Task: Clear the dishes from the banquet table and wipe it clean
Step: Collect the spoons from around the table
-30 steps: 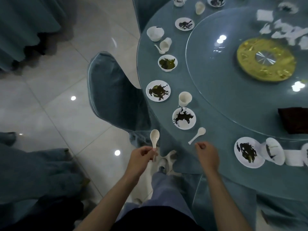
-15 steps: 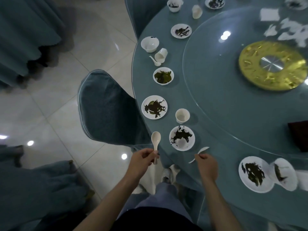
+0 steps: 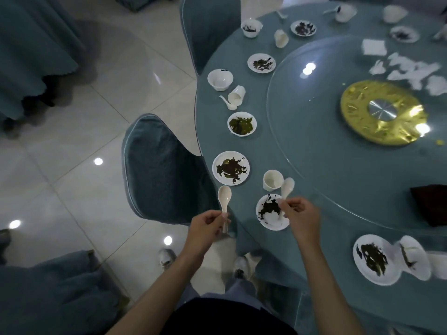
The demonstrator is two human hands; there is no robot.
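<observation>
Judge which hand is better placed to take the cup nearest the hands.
Right, probably. The right hand is over the soiled plate, next to the cup, though it holds a spoon. The left hand, gripping another spoon, sits beyond the table edge.

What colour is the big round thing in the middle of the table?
The disc is gold with a silver centre; head view.
</observation>
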